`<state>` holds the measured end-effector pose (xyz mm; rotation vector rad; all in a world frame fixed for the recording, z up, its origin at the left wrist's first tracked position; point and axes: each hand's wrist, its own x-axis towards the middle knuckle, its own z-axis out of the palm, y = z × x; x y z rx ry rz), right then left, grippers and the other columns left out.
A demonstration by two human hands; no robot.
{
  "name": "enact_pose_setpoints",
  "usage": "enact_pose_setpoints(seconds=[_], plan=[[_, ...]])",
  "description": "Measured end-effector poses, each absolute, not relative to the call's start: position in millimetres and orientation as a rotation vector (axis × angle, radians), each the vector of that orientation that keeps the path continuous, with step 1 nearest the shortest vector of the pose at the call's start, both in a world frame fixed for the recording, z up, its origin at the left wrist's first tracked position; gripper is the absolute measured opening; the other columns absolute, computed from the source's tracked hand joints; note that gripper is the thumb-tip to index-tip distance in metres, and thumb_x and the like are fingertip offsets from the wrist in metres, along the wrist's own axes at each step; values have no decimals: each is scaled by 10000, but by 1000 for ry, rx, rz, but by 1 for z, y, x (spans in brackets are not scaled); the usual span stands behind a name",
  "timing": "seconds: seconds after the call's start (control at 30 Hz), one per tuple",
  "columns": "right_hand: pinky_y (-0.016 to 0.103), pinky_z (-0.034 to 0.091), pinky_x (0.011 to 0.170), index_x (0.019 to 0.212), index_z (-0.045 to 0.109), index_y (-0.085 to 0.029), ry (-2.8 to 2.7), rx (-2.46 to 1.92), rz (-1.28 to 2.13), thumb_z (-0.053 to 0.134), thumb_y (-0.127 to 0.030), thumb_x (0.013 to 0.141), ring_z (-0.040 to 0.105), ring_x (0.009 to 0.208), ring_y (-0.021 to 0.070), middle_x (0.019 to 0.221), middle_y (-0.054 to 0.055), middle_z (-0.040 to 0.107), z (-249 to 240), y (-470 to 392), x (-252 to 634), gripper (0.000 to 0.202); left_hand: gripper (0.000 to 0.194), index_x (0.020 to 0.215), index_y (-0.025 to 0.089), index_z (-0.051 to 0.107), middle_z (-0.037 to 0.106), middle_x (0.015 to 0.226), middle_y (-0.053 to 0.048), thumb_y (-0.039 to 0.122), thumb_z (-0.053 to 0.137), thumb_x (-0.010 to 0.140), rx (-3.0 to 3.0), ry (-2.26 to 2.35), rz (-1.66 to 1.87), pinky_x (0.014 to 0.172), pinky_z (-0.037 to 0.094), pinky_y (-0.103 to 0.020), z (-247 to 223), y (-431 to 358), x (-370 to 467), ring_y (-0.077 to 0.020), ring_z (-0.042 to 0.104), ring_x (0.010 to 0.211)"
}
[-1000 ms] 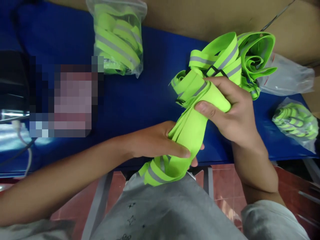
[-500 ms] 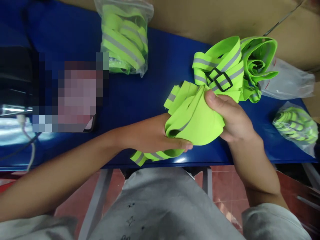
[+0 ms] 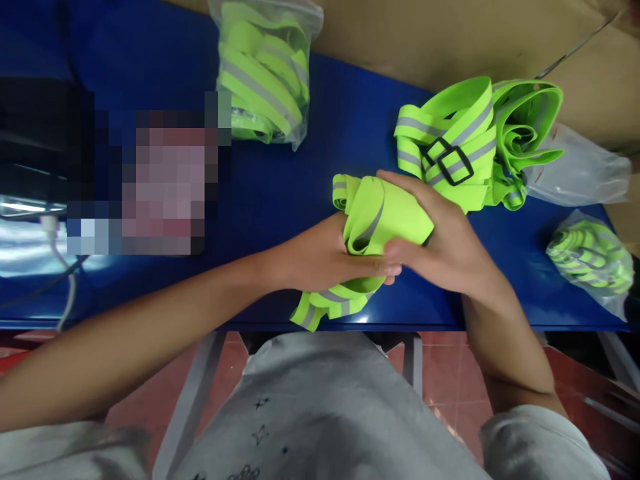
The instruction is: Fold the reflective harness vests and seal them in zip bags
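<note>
Between my two hands is a folded bundle of neon-yellow reflective strap (image 3: 395,212) with grey stripes. My left hand (image 3: 325,257) is wrapped round its left side, thumb lying across the front. Around the bundle's right side curls my right hand (image 3: 440,237), its thumb pressed near my left fingertips. Loose strap ends hang below my left hand, over the table's front edge. Just beyond my right hand lies a heap of the same strap (image 3: 470,127), with black plastic buckles (image 3: 455,165) on top.
On the blue table (image 3: 270,193), a clear zip bag of straps (image 3: 265,73) lies at the back and a smaller bagged bundle (image 3: 590,257) at the right. An empty-looking plastic bag (image 3: 580,167) sits behind the heap. Cardboard (image 3: 430,40) borders the back; a white cable (image 3: 53,233) runs at left.
The bundle has become more compact. My right hand has moved in leftward, its thumb shifting from the bundle's top to its lower front. The view has shifted slightly.
</note>
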<state>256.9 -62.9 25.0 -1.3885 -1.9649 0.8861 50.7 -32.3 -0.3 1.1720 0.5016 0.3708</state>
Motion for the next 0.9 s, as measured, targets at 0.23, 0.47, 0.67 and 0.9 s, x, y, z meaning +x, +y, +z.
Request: enact_pose_setpoints(seconds=[0.23,0.47,0.67,0.9], plan=[[468,517,1181,1401,636,-269,-2031,-1316,745,819,-546,851,644,1332,301,1425,42,671,20,-65,247,642,81,874,172,765,804,844,-27,194,824,825,1066,538,310,777,652,-308,-3,-34,50,-184,779,816],[424,540,1141,1280,698,-296,-1604,-1318,630,791,-507,894,679,1251,251,1306,4,721,26,-63,252,450,240,989,136,768,803,961,-75,289,860,829,790,441,192,810,644,-317,0,-32,53,-193,773,879],[355,633,729,1081,743,-227,-1264,-1314,897,747,-620,885,732,854,222,970,38,735,16,-52,259,439,489,1203,159,659,767,1065,-96,487,810,872,1338,649,396,815,616,-368,-4,-39,54,-240,747,947],[335,663,739,1215,640,-273,-1069,-1420,914,678,-605,909,749,999,249,1027,51,761,26,-34,273,453,484,1344,210,586,641,1387,-110,301,790,915,2016,700,1076,1085,548,-433,0,-36,46,-264,631,1290]])
